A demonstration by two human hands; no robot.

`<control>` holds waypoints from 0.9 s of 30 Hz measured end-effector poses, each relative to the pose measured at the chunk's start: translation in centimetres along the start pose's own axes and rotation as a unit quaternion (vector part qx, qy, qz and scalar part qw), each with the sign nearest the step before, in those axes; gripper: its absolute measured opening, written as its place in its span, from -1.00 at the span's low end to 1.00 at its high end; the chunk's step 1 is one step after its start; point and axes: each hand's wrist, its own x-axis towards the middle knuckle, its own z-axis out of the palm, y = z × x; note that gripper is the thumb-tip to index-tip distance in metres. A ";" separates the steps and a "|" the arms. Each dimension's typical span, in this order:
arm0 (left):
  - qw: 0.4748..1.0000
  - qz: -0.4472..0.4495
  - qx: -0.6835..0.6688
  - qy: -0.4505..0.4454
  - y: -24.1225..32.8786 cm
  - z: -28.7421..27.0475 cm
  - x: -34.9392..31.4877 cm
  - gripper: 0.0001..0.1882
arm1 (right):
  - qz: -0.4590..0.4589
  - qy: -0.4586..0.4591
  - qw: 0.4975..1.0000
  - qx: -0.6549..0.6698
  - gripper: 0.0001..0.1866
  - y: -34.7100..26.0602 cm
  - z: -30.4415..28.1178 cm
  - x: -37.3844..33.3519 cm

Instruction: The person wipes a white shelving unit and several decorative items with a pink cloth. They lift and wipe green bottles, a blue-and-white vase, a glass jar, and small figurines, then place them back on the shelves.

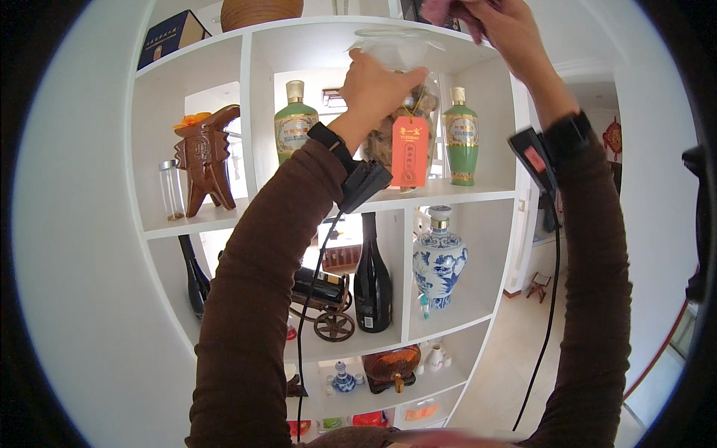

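Observation:
A big see-through glass jar (431,93) filled with brown, lumpy dried pieces stands in the upper middle compartment, a red tag (408,153) hanging on its front. Around the jar's neck, just below its wide lid (396,46), my left hand (376,88) is closed, thumb pointing right. My right hand (504,30) is raised at the top edge, in front of the upper shelf board, pinching a pink cloth (437,10) that is partly cut off by the frame. Green bottles with gold caps flank the jar: one bottle (294,119) to the left, another bottle (461,138) to the right.
White shelving (321,205) fills the middle. A brown three-legged vessel (209,160) and a small glass tube (171,190) stand left. Below are a dark wine bottle (373,280), a wheeled bottle holder (334,326) and a blue-and-white vase (439,261). Black cables (549,313) hang from both wrists.

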 end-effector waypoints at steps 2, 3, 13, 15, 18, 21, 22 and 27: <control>1.000 0.019 0.015 0.008 0.4 0.1 -0.3 0.06 | -0.053 -0.135 0.982 0.118 -0.80 0.9 3.3 3.5; 0.999 0.026 0.024 0.009 0.5 0.2 -0.4 -0.07 | -0.097 -0.228 0.958 0.143 -0.80 1.5 4.7 4.7; 0.997 0.037 0.023 0.071 -0.8 -0.1 -0.7 -0.34 | 0.147 -0.204 0.855 -0.454 -0.82 1.7 5.0 7.5; 1.000 0.014 0.007 0.015 -1.0 -0.4 -0.5 -0.31 | 0.116 -0.207 0.899 -0.368 -0.81 0.7 5.3 5.7; 0.999 0.026 0.003 0.020 -1.1 -0.6 -0.5 -0.27 | -0.100 -0.214 0.949 -0.207 -0.80 -0.1 7.1 2.0; 0.999 0.051 0.009 0.011 -1.0 -0.6 -0.5 -0.25 | -0.240 -0.198 0.928 -0.204 -0.78 0.3 9.1 1.0; 0.999 0.047 0.016 0.000 -0.9 -0.6 -0.5 -0.25 | -0.167 -0.248 0.930 -0.215 -0.77 0.4 9.2 2.1; 1.000 -0.015 0.010 0.009 -0.9 -1.1 -0.5 0.29 | -0.158 -0.180 0.961 -0.136 -0.90 3.3 6.0 3.9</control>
